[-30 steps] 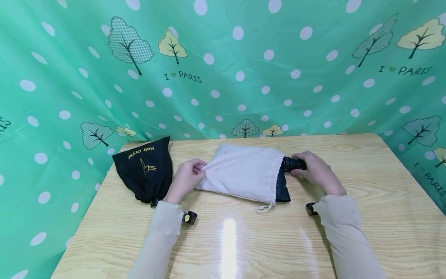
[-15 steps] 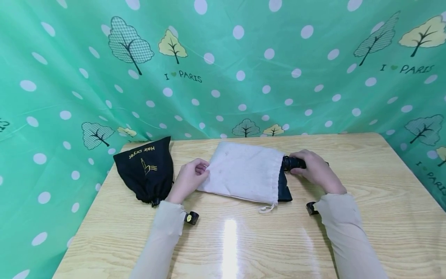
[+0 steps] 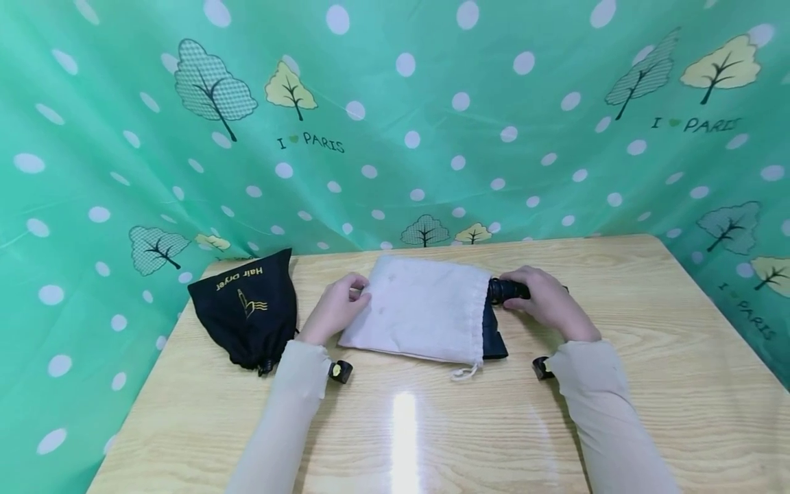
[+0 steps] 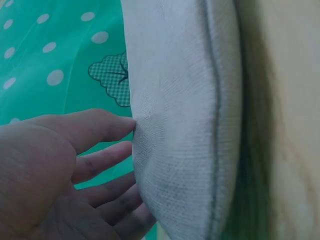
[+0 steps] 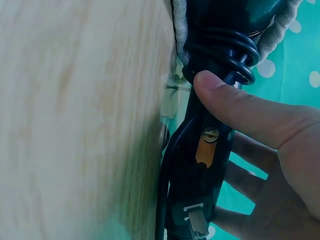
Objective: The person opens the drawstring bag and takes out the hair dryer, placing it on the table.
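A pale cloth drawstring bag (image 3: 426,312) lies on the table with its mouth to the right. A black hair dryer (image 5: 200,165) sits partly in the bag; its handle and a dark flared part stick out, while the rest is hidden. My right hand (image 3: 546,300) grips the handle, thumb on one side and fingers behind. Cord coils (image 5: 225,47) wrap the handle by the bag mouth. My left hand (image 3: 338,307) is at the bag's closed end, loosely bent fingers and thumb tip right at its edge. The cloth there lies smooth.
A black drawstring bag (image 3: 249,312) printed "Hair Dryer" lies at the left, close beside my left wrist. The wooden table (image 3: 481,432) ends at the back against a green dotted curtain (image 3: 395,137). A white cord loop (image 3: 465,372) hangs from the pale bag's mouth.
My left fingers have let go of the pinched cloth, and the bag's closed end has smoothed out. My right hand keeps its grip on the hair dryer. The head view has shifted slightly.
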Demonstrator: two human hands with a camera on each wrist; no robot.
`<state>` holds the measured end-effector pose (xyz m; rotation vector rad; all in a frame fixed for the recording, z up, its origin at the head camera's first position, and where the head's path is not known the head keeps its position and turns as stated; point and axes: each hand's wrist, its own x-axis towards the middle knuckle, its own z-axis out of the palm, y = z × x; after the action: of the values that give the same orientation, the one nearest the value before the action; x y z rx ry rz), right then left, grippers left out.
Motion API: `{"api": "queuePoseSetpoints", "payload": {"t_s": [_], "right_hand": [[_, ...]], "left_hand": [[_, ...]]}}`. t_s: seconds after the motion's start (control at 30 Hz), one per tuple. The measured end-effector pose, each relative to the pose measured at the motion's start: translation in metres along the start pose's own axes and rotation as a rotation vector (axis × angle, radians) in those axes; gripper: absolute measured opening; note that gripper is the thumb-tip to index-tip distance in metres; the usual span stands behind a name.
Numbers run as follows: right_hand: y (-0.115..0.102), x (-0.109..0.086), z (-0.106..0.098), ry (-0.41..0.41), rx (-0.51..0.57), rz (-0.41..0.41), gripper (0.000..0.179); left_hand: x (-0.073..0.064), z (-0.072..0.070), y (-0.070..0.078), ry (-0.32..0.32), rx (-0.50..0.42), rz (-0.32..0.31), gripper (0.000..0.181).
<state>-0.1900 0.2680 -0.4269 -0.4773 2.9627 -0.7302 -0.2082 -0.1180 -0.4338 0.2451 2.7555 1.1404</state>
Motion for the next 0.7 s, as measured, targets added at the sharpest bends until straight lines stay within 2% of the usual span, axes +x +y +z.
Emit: {"api": "queuePoseSetpoints", "payload": {"t_s": [0.27,0.57,0.7], "right_hand": [[0.000,0.001,0.000,0.001,-0.004,0.000,0.050],[0.002,0.002,-0.001,0.010,0.005,-0.008,0.049],[0.001,0.003,0.002,0.010,0.012,-0.007,0.049]], "left_hand": [[0.014,0.000,0.002,-0.030,0.010,0.016,0.037],[0.024,0.005,0.007,-0.024,0.008,-0.031,0.051],[0.027,0.008,0.006,0.001,0.003,-0.058,0.055]]}}
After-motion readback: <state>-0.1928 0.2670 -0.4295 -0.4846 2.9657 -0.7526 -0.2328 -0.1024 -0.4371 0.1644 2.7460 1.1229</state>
